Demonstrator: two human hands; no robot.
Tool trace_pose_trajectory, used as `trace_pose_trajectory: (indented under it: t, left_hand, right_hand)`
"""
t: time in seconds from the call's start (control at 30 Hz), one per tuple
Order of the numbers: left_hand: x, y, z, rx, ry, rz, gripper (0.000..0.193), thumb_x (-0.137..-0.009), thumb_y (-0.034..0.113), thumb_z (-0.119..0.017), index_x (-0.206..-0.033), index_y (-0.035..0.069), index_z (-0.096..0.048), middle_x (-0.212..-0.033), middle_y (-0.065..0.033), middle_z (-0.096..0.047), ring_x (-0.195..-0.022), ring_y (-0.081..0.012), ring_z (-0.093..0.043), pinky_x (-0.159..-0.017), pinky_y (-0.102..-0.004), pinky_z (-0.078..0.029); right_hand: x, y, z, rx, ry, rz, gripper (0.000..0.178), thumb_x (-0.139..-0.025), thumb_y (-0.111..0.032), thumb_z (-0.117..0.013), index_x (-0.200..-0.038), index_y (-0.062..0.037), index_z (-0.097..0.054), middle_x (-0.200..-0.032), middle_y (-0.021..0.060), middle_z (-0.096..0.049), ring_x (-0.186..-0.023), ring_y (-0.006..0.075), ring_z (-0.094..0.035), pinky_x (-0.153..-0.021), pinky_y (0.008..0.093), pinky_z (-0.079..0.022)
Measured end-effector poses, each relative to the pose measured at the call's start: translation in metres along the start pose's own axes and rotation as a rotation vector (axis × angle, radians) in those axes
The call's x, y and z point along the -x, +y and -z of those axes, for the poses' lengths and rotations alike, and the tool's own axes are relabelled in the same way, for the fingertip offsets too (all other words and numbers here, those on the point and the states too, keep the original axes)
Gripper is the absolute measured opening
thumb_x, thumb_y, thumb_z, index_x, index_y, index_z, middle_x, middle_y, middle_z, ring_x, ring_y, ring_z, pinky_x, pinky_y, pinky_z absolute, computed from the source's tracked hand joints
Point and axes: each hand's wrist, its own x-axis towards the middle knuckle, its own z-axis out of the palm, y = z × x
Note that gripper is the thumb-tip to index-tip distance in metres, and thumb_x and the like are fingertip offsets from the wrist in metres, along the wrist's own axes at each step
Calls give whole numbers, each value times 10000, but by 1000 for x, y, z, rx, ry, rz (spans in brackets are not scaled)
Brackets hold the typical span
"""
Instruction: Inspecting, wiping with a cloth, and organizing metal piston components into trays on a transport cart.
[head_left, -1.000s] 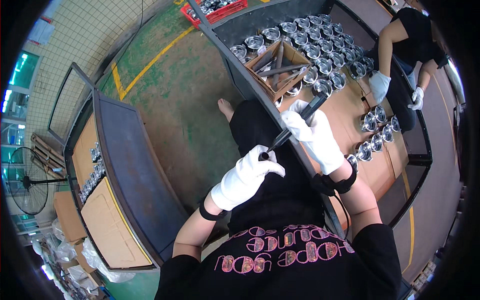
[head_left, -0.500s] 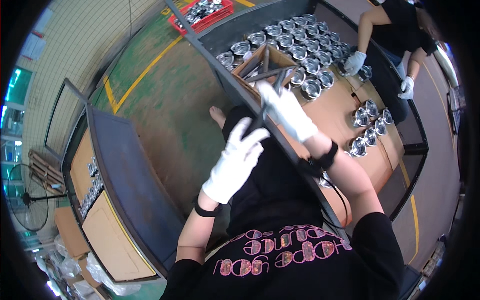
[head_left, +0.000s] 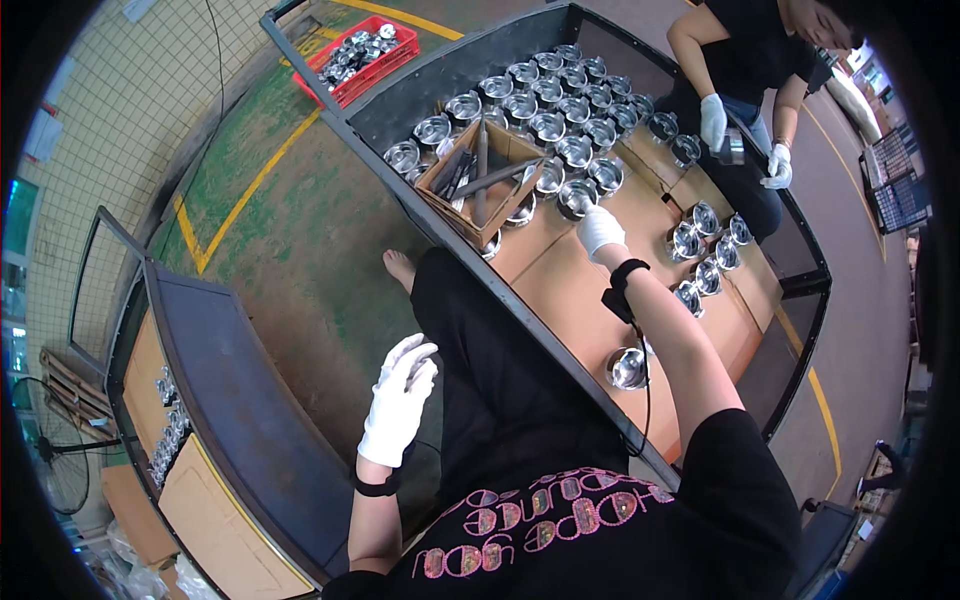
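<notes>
The right hand (head_left: 602,236) was at a metal cup (head_left: 575,197) standing on the cardboard (head_left: 560,275); whether its fingers were clamped could not be determined. The left hand (head_left: 398,397) was raised, fingers slightly apart.

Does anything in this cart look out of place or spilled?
One shiny cup stands out: it sits alone at the wearer's side of the cart, apart from the other cups. Nothing looks spilled.

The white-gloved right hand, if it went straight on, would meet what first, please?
Probably the round, shiny metal part ahead of the right hand; whether they touch is unclear.
</notes>
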Motion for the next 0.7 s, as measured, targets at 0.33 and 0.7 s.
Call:
trace_pose_trajectory:
  t: [0.33, 0.7]
  left_hand:
    - [8, 12, -8, -29, 76, 29, 299, -986, 59, -645, -1285, 58, -645, -1399, -52, -550, -1014, -131, -652, -869, -280, -538]
    - [-15, 42, -59, 118, -50, 0, 411, -938, 104, -730, -1324, 39, -605, -1349, -128, -586, -1146, -225, -646, -991, -354, -530]
  right_hand:
    - [-28, 33, -17, 113, 23, 193, 198, -905, -217, -654, -1031, -100, -750, -920, 140, -754, -821, 311, -736, -734, 408, -574]
    - [132, 18, 94, -1618, -615, -2, 221, -1016, -283, -611, -1048, -67, -640, -748, -7, -602, -561, 74, -479, -511, 229, -402]
